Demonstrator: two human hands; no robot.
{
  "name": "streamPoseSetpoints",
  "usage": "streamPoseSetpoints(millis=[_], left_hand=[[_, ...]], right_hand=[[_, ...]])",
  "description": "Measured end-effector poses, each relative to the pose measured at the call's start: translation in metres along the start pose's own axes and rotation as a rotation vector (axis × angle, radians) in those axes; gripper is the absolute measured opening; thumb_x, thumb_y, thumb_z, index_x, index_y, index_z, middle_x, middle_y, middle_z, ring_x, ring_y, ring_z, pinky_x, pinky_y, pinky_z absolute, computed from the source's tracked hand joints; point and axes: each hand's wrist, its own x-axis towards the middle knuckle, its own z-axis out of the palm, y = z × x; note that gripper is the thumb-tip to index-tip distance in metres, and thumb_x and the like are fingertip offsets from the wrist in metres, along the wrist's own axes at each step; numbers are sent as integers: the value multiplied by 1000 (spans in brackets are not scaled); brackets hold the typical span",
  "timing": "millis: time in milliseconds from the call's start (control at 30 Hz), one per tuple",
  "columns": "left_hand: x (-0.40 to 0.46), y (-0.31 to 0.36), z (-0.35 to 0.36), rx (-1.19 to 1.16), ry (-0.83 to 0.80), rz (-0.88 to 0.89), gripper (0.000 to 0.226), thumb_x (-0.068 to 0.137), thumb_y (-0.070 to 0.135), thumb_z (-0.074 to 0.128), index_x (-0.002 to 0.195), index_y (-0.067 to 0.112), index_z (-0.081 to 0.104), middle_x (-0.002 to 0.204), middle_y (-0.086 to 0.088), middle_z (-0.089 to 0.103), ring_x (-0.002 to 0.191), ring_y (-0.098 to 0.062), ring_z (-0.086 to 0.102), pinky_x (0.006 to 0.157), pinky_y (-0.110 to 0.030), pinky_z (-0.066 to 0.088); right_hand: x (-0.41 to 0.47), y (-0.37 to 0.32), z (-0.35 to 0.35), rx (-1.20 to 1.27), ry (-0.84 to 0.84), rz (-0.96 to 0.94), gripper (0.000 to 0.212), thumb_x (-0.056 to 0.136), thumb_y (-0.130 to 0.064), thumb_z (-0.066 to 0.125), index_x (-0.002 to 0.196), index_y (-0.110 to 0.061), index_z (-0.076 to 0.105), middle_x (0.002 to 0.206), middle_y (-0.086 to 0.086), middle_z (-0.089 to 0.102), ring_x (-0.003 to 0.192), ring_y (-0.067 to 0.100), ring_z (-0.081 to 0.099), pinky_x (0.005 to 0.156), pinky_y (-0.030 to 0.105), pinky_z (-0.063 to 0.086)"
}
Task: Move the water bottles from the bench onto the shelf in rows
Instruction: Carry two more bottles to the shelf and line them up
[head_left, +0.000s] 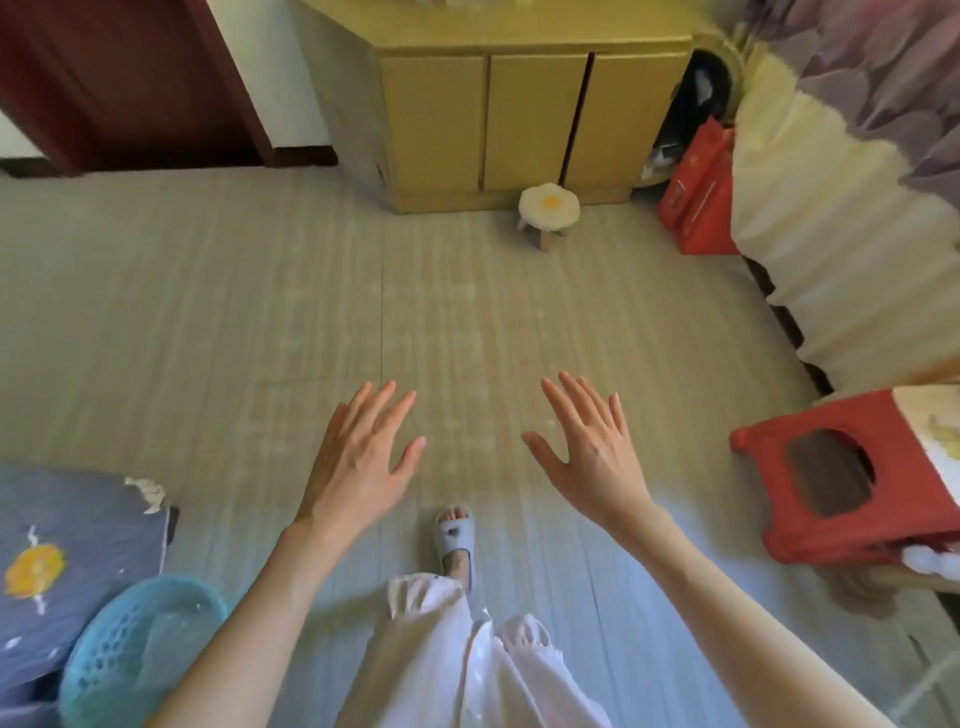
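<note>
Floor: pale wood-grain floor (208, 312) fills the room.
Cabinet: yellow cabinet (519, 114) at the far wall; a small egg-patterned stool (548, 207) stands just before it.
Right of cabinet: red boxes (698, 192), then a draped bed (841, 218).
Nearer: red plastic stool (852, 478), blue basket (140, 644).
Left hand (358, 462): fingers spread, holding nothing.
Right hand (592, 457): fingers spread, holding nothing.
Water bottles: none can be made out; the cabinet top is cut off.

At the top edge of the frame the yellow cabinet (519, 119) is cut off, and the pale shapes on its top are too blurred to name. The red stool (852, 483) at right and the blue basket (140, 654) at lower left run past the frame's edges.
</note>
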Motion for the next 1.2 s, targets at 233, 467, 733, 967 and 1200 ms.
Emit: streamPoseSetpoints(millis=[233, 467, 733, 967, 1200], left_hand=[[191, -40, 15, 12, -75, -18, 59, 83, 46, 33, 125, 10, 50, 132, -17, 51, 126, -36, 43, 99, -55, 40], [392, -42, -13, -10, -5, 38, 67, 82, 53, 21, 136, 17, 37, 146, -9, 35, 139, -26, 23, 113, -46, 20], [582, -67, 14, -20, -58, -40, 70, 80, 56, 17, 137, 18, 35, 148, -7, 32, 139, -25, 21, 113, -43, 17], [768, -72, 3, -56, -42, -70, 72, 79, 56, 16, 137, 17, 34, 148, -8, 32, 140, -24, 20, 114, -42, 17], [911, -113, -18, -39, 17, -94, 65, 83, 50, 24, 134, 14, 40, 142, -13, 40, 135, -29, 30, 109, -44, 28]], right_hand=[[193, 43, 3, -53, -61, 2, 74, 82, -64, 19, 142, -22, 27, 151, 7, 29, 141, 27, 21, 115, 48, 7], [380, 79, -41, -58, 25, 40, 65, 89, -52, 41, 144, -22, 23, 152, 7, 24, 142, 25, 16, 116, 45, 4], [579, 143, -36, -80, -87, 40, 67, 89, -54, 38, 145, -24, 17, 154, 5, 19, 143, 24, 10, 115, 44, 0], [768, 188, -61, -80, -39, 16, 64, 89, -51, 43, 143, -21, 25, 152, 7, 26, 142, 24, 16, 115, 47, 6], [931, 183, -60, -76, -88, -56, 63, 91, -49, 42, 144, -21, 23, 153, 5, 24, 143, 24, 13, 116, 44, 4]])
